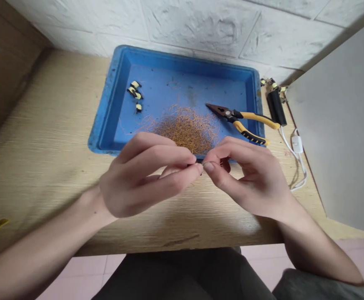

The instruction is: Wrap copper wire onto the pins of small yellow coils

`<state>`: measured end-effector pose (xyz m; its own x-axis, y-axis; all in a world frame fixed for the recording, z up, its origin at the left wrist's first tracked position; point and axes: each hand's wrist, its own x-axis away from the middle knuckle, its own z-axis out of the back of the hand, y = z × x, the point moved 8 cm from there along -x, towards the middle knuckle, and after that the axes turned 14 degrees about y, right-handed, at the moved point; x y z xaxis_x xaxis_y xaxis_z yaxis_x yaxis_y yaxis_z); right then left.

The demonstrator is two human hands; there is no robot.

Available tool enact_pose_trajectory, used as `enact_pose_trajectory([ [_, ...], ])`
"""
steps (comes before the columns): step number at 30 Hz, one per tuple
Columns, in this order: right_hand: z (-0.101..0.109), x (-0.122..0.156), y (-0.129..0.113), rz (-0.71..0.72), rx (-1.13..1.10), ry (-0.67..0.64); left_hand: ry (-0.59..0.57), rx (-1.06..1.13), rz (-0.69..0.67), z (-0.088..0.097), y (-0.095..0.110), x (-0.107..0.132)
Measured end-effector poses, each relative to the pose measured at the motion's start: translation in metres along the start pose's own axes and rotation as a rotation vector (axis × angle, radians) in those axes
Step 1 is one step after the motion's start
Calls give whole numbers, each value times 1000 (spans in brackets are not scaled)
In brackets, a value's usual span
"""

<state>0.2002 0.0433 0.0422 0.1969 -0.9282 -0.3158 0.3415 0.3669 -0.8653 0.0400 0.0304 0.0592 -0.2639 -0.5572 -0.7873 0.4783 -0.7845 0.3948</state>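
Note:
My left hand (pixel 144 175) and my right hand (pixel 247 175) meet fingertip to fingertip over the front edge of the blue tray (pixel 106 121). Both pinch a tiny dark part with a thin wire at the fingertips; it is mostly hidden. Behind them in the tray lies a heap of copper wire scraps (pixel 188 127). Three small black-and-yellow coil parts (pixel 135 93) sit at the tray's back left. Yellow-handled pliers (pixel 241 121) rest on the tray's right side, jaws pointing left.
The tray stands on a wooden table (pixel 38 146) against a white brick wall. A black plug with a white cable and switch (pixel 297 143) lies right of the tray, with more small coil parts (pixel 274 84) behind it. A grey panel (pixel 341 125) stands at the right.

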Motion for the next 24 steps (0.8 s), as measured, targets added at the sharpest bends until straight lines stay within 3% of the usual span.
enact_pose_trajectory([
  [3, 1, -1, -4, 80, 49, 21, 15, -83, -170, -3, 6, 4],
  [6, 1, -2, -4, 94, 63, 20, 54, -75, -139, -6, -4, 7],
  [10, 0, -3, 3, 2, 52, -18, 49, 35, -169, -12, -10, 4],
  [12, -1, -3, 8, -66, 36, -54, 11, 90, -122, -15, -12, 0],
  [15, -3, -1, 14, -167, 6, -97, -119, 101, 95, -22, -19, -2],
  [19, -2, -1, 18, -257, -75, -94, -129, 79, 303, -21, -28, 0],
  [24, -3, 0, 20, -336, -173, -97, -84, 101, 110, -17, -16, -8],
])
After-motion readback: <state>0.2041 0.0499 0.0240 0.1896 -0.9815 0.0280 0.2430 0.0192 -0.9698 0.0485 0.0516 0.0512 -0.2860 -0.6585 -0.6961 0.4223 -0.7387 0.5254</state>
